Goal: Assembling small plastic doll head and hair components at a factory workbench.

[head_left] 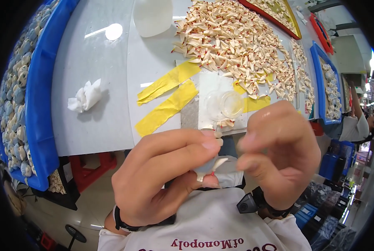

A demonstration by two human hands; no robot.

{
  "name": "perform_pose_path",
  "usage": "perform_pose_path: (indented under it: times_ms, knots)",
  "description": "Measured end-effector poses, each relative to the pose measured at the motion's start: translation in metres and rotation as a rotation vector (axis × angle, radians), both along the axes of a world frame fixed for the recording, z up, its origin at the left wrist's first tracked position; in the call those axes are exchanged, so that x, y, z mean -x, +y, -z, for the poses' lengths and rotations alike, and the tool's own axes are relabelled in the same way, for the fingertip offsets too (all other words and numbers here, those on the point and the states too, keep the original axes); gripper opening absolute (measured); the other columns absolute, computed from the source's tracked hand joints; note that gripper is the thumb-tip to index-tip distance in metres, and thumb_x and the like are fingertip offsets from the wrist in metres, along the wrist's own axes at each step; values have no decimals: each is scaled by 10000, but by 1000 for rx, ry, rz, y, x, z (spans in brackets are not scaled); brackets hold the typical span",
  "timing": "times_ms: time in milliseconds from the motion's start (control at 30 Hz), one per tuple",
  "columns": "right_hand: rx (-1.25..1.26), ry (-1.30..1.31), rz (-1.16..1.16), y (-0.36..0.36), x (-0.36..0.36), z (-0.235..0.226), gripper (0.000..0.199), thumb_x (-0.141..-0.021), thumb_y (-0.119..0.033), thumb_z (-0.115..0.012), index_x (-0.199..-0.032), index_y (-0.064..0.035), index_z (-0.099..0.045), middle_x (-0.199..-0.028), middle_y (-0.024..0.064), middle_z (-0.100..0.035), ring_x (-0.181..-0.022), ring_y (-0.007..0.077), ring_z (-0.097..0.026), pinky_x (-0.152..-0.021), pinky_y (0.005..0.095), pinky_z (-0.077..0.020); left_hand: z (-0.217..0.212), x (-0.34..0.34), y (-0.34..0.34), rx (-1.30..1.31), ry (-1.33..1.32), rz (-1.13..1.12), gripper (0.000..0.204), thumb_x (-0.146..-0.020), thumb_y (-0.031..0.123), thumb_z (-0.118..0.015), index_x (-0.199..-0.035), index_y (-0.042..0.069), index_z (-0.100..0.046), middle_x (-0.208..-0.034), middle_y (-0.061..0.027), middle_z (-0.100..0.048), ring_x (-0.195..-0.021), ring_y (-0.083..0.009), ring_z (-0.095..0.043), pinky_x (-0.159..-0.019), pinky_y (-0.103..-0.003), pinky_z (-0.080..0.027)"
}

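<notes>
In front of my chest, my left hand point(157, 167) is closed on a small blue-grey figurine point(206, 168), most of it hidden behind the fingers. A cream pointed piece point(219, 163) with a red base sticks out from its side. My right hand point(285, 146) is just to the right, slightly blurred, its thumb and forefinger curled but apart with nothing visible between them. On the table ahead stands a small clear round dish point(231, 104). A large heap of cream pointed pieces with red ends point(237, 42) spreads beyond it.
A blue crate point(44, 75) of blue-and-white figurines stands at the left. Crumpled white tissue point(85, 96), yellow tape strips point(166, 106) and a white translucent container point(152, 16) are on the table point(99, 129). Another blue tray point(317, 79) of figurines is at the right.
</notes>
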State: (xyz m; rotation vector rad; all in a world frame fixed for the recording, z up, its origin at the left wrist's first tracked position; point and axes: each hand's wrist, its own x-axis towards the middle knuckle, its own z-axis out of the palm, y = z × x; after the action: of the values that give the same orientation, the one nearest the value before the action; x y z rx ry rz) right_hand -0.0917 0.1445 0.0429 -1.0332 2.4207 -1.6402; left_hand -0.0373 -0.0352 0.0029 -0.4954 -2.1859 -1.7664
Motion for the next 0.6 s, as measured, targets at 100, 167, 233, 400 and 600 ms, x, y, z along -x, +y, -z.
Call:
perform_pose_path:
  times_ms: [100, 167, 233, 400, 600]
  knots:
    - [87, -397, 27, -7, -13, -6, 440, -690, -27, -731, -1047, 10, -478, -947, 100, -534, -868, 159, -530, -733, 258, -431, -4, 2, 4, 106, 85, -85, 317, -648, 34, -710, -946, 1, -608, -955, -160, -598, -842, -245, -580, -726, -297, -477]
    - [92, -721, 50, -8, -17, -10, 568, -713, -21, -712, -1188, 19, -404, -1068, 106, -525, -1004, 169, -538, -852, 292, -440, -1, 6, 17, 205, 195, -162, 338, -637, 65, -717, -965, 65, -633, -943, -98, -623, -806, -236, -547, -732, -294, -471]
    - [-29, -571, 8, 0, -10, -14, 452, -714, 13, -677, -1129, 4, -497, -1058, 103, -555, -969, 156, -547, -815, 285, -450, 0, 3, 16, 267, 214, -166, 361, -701, 107, -685, -1050, 78, -596, -1020, -109, -600, -886, -251, -543, -776, -319, -467]
    - [-407, 32, 692, 92, 34, -34, 261, -784, -29, -558, -1042, -1, -580, -941, 24, -583, -786, 66, -511, -706, 198, -410, -26, -32, -62, 687, 111, -336, 457, -832, 306, -595, -1173, 50, -432, -1233, -183, -439, -1111, -321, -454, -942, -435, -371]
    - [-1023, 233, 769, 283, 93, -19, 232, -728, -74, -565, -955, -46, -601, -892, 112, -597, -748, 215, -558, -701, 295, -441, 1, -78, -188, 1026, 40, -617, 521, -883, 391, -484, -1287, 86, -360, -1326, -161, -366, -1219, -288, -380, -997, -442, -320]
